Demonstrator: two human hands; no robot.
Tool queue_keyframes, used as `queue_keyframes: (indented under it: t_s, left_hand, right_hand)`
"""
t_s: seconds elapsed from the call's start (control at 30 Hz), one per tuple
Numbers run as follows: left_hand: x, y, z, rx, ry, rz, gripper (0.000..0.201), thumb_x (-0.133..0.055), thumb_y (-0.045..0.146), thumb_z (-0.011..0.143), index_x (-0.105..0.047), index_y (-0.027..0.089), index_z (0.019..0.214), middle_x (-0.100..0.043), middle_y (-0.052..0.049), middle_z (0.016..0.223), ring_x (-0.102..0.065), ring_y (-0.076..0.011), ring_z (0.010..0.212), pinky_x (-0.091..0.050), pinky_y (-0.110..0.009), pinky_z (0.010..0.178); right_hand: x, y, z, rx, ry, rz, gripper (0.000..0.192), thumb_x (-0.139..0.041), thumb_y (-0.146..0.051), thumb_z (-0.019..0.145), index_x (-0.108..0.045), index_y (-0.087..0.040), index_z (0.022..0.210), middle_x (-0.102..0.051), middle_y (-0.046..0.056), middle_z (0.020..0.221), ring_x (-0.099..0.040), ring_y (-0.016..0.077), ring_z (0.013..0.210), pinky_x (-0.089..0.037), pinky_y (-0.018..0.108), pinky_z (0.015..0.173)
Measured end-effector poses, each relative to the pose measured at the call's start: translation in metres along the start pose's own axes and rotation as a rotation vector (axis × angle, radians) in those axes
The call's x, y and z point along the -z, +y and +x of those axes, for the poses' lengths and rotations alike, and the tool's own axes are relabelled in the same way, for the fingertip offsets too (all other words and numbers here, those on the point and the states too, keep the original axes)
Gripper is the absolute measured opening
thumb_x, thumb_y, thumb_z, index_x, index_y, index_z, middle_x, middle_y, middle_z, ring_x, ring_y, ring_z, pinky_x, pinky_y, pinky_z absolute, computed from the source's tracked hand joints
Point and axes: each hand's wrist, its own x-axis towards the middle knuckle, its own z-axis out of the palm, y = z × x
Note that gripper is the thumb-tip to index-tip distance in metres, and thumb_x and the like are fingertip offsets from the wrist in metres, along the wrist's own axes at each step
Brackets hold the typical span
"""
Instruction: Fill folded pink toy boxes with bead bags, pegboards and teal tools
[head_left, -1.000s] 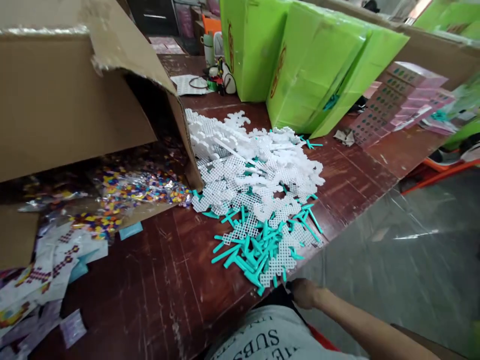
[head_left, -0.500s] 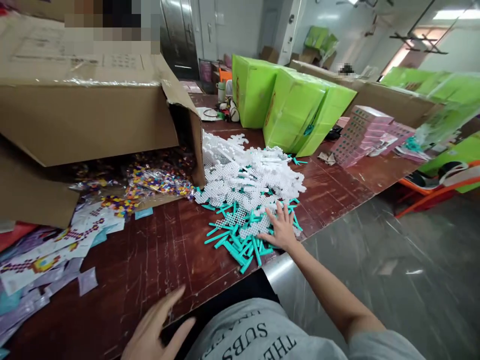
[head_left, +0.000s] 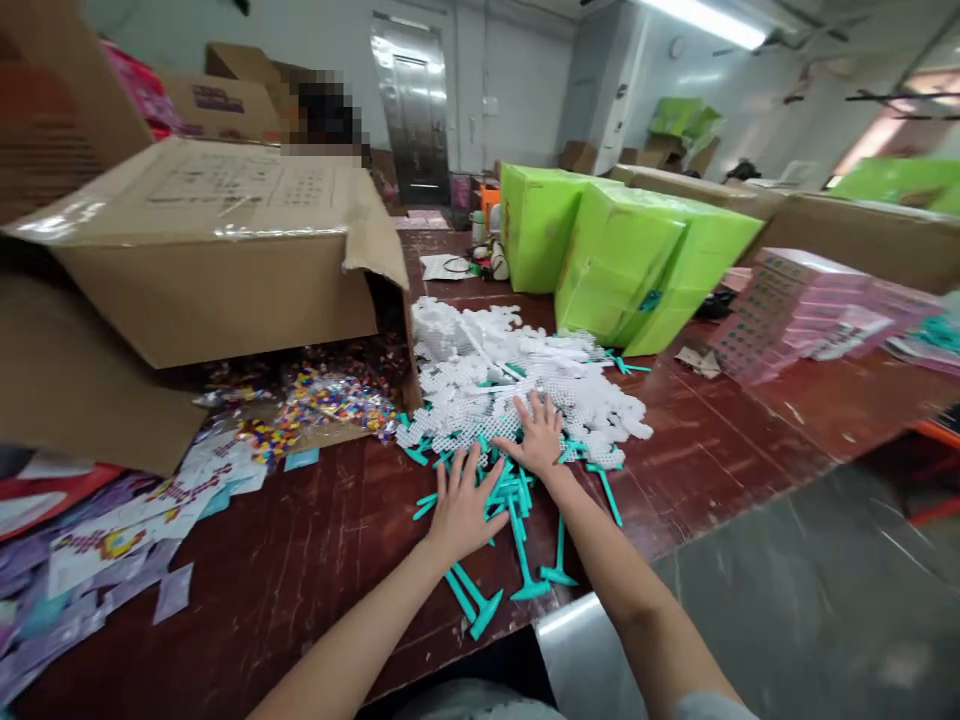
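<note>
With the left forearm point(head_left: 360, 625) slanting far and to the right and the right forearm point(head_left: 619, 570) slanting far and to the left, both hands lie palm down over a heap in the middle of the dark red-brown surface point(head_left: 300, 560). T-shaped teal plastic tools point(head_left: 531, 588) make up its near part; flat white plastic grid boards point(head_left: 615, 405) are piled on its far part.

Near the edge, several of the tools lie with their crossbars toward the near side and their long handles running far, under or close to the hands. One at the right points its handle near and slightly right. The boards lie at mixed angles, overlapping.

The left hand point(head_left: 461, 510) has its fingers spread and pointing far, over the tools and the near fringe of the boards. The right hand point(head_left: 537, 440), just beyond it to the right, is splayed too, thumb toward the left, fingertips on the boards. Neither is closed around anything; whether the left palm presses on the tools cannot be told.

Left of the heap stands a brown cardboard box point(head_left: 262, 290).
</note>
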Motion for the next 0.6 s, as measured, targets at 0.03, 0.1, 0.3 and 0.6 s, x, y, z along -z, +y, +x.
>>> queue_keyframes:
  t_s: [0.03, 0.1, 0.3, 0.6]
  left_hand:
    - [-0.001, -0.003, 0.010, 0.024, -0.009, -0.009, 0.085, -0.078, 0.053, 0.090, -0.047, 0.034, 0.166, -0.023, -0.021, 0.181, -0.023, -0.0513, 0.165, -0.020, -0.082, 0.125]
    - [-0.004, -0.008, 0.029, 0.058, -0.031, -0.034, 0.086, -0.077, 0.058, 0.090, -0.047, 0.033, 0.166, -0.024, -0.021, 0.181, -0.023, -0.0493, 0.165, -0.019, -0.081, 0.126]
    - [0.003, -0.025, 0.053, 0.066, -0.080, -0.123, 0.101, -0.070, 0.080, 0.087, -0.041, 0.029, 0.169, -0.019, -0.020, 0.182, -0.018, -0.0460, 0.168, -0.022, -0.076, 0.129]
    - [0.106, -0.163, -0.055, 0.389, 0.206, 0.034, 0.062, -0.056, 0.055, 0.104, -0.056, 0.022, 0.156, -0.051, -0.017, 0.166, -0.046, -0.0368, 0.155, -0.029, -0.061, 0.132]
  right_hand:
    - [-0.004, 0.003, 0.007, 0.005, 0.017, 0.010, 0.096, -0.056, -0.080, 0.093, -0.040, -0.025, 0.170, -0.027, 0.017, 0.179, -0.017, 0.0516, 0.163, -0.022, 0.078, 0.124]
    - [-0.010, 0.007, 0.021, 0.016, 0.055, 0.043, 0.092, -0.051, -0.079, 0.096, -0.043, -0.022, 0.168, -0.032, 0.018, 0.177, -0.019, 0.0520, 0.162, -0.022, 0.080, 0.122]
    - [-0.019, 0.012, 0.054, 0.029, 0.056, 0.154, 0.093, -0.040, -0.077, 0.098, -0.036, -0.017, 0.170, -0.033, 0.021, 0.176, -0.021, 0.0474, 0.164, -0.018, 0.086, 0.120]
    - [0.011, 0.020, 0.038, 0.230, 0.321, 0.196, 0.067, -0.057, -0.060, 0.103, -0.059, -0.015, 0.152, -0.057, 0.026, 0.155, -0.054, 0.0434, 0.145, -0.042, 0.068, 0.119]
